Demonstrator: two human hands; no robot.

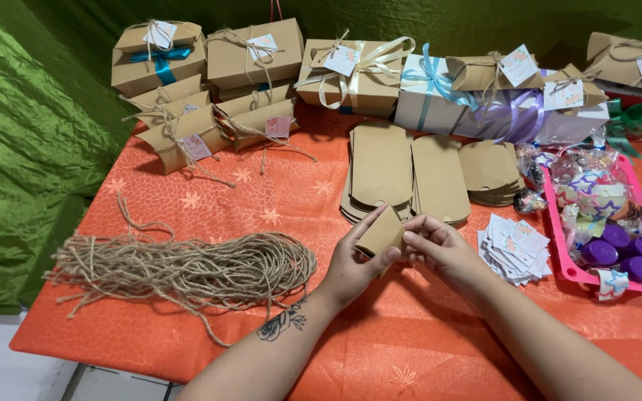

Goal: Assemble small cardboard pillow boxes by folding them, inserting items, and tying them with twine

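Both hands on a small brown kraft-paper pillow box [382,234], mid-desk above the orange cloth: my left hand [354,263] cups it, grip closed around it; my right hand [440,249] pinches its right end. Jute twine bundle [187,271] lies toward the left edge.

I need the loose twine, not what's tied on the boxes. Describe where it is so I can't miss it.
On the orange tablecloth, look at its left half, left of the left hand. The twine bundle lies there as one long heap of cut jute strands. Unlike the twine on the kraft boxes behind it, it is tied to nothing.
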